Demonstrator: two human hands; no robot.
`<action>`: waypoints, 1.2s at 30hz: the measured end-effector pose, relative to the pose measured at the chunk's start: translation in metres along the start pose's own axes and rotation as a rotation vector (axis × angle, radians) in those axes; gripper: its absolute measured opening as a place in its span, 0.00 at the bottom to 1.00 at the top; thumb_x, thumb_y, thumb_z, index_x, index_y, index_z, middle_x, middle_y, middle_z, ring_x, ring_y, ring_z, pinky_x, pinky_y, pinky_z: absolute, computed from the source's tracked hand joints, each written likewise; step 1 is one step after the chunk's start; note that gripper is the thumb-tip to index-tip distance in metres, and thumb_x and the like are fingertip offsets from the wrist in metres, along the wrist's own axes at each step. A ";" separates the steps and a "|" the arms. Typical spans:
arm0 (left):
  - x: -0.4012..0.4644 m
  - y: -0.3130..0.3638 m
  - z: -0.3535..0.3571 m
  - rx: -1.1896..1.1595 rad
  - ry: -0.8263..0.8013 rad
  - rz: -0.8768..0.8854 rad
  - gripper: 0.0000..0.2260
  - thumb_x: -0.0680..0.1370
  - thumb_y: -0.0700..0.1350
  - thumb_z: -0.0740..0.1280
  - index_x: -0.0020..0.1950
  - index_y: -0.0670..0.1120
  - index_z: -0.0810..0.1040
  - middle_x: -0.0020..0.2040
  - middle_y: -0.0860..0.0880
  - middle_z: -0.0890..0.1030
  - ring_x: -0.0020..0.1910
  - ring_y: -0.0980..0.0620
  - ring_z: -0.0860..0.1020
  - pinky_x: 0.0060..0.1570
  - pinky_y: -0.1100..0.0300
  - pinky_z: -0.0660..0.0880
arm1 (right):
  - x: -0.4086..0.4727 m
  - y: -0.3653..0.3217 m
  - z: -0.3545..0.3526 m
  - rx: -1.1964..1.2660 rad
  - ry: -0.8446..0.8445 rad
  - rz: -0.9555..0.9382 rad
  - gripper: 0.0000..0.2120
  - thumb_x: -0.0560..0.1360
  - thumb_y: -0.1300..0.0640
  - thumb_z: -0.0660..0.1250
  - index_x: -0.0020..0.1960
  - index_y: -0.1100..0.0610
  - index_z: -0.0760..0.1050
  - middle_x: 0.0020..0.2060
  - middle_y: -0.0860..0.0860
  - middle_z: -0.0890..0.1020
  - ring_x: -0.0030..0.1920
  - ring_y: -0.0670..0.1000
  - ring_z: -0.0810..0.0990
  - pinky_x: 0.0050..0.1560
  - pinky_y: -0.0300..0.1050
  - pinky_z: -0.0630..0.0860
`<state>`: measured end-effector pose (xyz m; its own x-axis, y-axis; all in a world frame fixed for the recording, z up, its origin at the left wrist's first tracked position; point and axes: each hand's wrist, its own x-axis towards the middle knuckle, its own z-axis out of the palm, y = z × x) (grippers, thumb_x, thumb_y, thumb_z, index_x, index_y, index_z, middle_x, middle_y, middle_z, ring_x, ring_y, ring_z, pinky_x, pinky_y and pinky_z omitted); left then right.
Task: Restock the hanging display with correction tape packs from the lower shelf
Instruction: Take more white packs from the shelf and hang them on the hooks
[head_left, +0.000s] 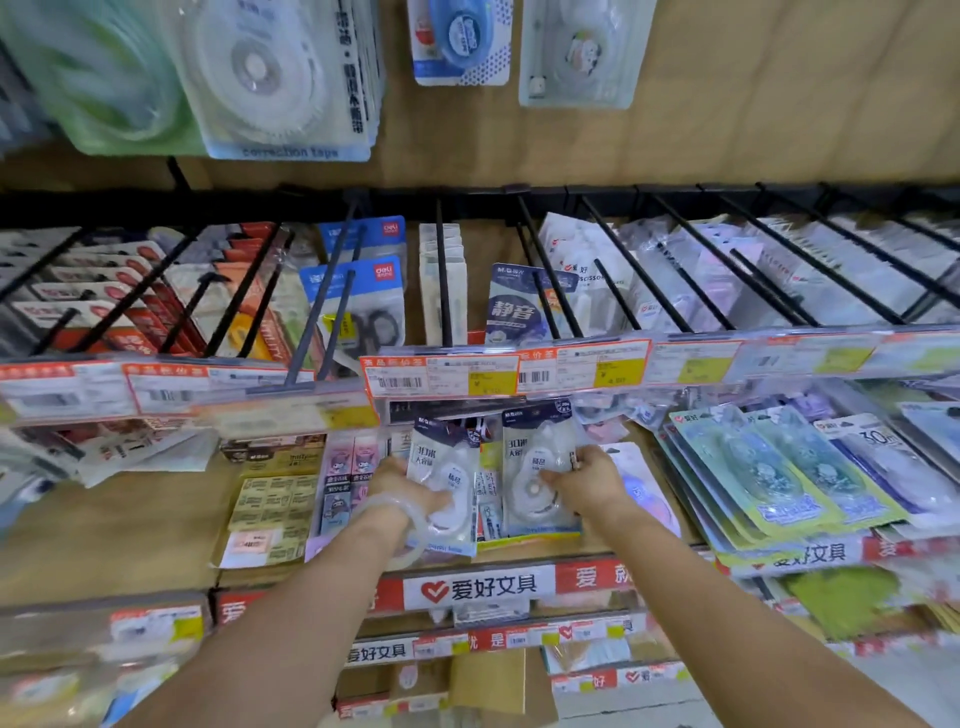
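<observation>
Fingers of left hand (402, 491) gripping one correction tape pack (445, 488), right hand (584, 478) fingers gripping another pack (540, 475), over lower shelf (156, 535)

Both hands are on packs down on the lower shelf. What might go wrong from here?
1. The price-tag rail overhangs the packs; lifting the left pack or right pack straight up may snag it.
2. The left hand and right hand each hold a pack, leaving none free to steady a hook.

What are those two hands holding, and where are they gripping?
Each hand grips one clear-blister correction tape pack: left hand by the left pack's left edge, right hand by the right pack's right edge.
</observation>
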<state>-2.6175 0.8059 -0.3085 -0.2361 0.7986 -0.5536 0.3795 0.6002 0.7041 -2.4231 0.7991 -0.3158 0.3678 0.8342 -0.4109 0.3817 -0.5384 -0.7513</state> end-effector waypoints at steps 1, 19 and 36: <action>-0.004 -0.001 -0.001 -0.044 0.011 0.006 0.30 0.69 0.37 0.75 0.67 0.39 0.66 0.57 0.39 0.75 0.58 0.39 0.76 0.59 0.48 0.74 | -0.005 -0.001 -0.002 0.044 -0.021 -0.003 0.21 0.72 0.60 0.71 0.62 0.65 0.69 0.48 0.58 0.76 0.44 0.54 0.74 0.37 0.44 0.71; -0.147 -0.045 -0.039 -0.381 -0.115 0.138 0.23 0.69 0.38 0.75 0.62 0.43 0.75 0.54 0.46 0.82 0.52 0.45 0.81 0.59 0.47 0.75 | -0.137 0.013 -0.053 0.276 -0.280 -0.210 0.17 0.72 0.62 0.72 0.59 0.62 0.72 0.51 0.61 0.82 0.47 0.59 0.83 0.51 0.55 0.78; -0.246 -0.010 -0.101 -0.545 -0.103 0.452 0.16 0.70 0.34 0.73 0.56 0.44 0.77 0.54 0.42 0.83 0.52 0.43 0.81 0.59 0.45 0.75 | -0.230 -0.048 -0.108 0.331 -0.242 -0.503 0.11 0.73 0.60 0.71 0.52 0.56 0.72 0.46 0.56 0.81 0.40 0.55 0.79 0.33 0.45 0.74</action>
<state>-2.6534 0.6076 -0.1341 -0.0656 0.9822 -0.1758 -0.0870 0.1699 0.9816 -2.4345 0.6197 -0.1295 -0.0035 0.9991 -0.0432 0.1618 -0.0421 -0.9859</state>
